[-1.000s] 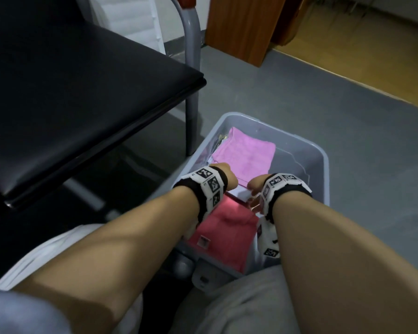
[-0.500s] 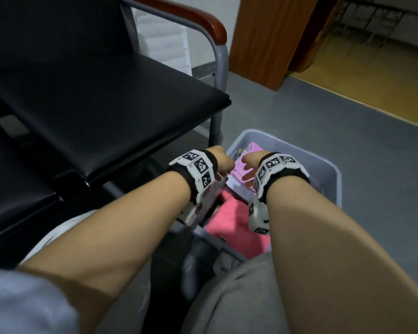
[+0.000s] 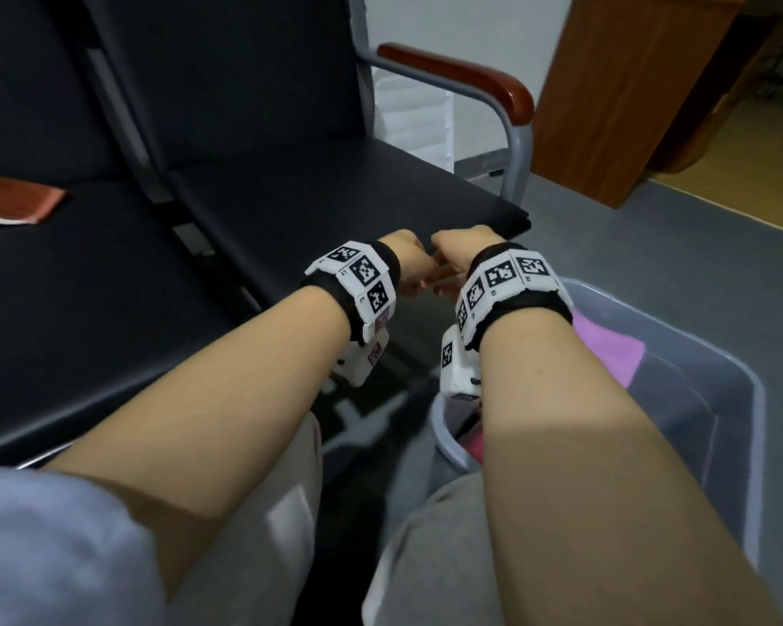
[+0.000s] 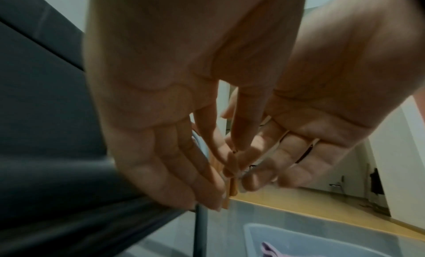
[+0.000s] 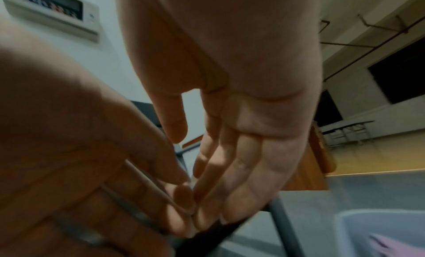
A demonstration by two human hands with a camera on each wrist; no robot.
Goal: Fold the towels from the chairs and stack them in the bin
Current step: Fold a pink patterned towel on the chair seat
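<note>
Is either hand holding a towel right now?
No: in the left wrist view the left hand and right hand hang with relaxed fingers, fingertips near each other, no cloth between them; the pink towel lies in the bin.

Wooden cabinet [image 3: 615,88] by the wall, grey floor [image 3: 652,246], wall panel [image 5: 52,8], folding table [image 5: 347,132] far off.

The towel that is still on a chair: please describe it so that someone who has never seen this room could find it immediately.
Look at the row of black chairs. On the seat of the left chair, far from the grey bin, lies the reddish-brown towel, flat, at the picture's left edge. It is the only cloth on a seat; the pink towel lies in the bin.
</note>
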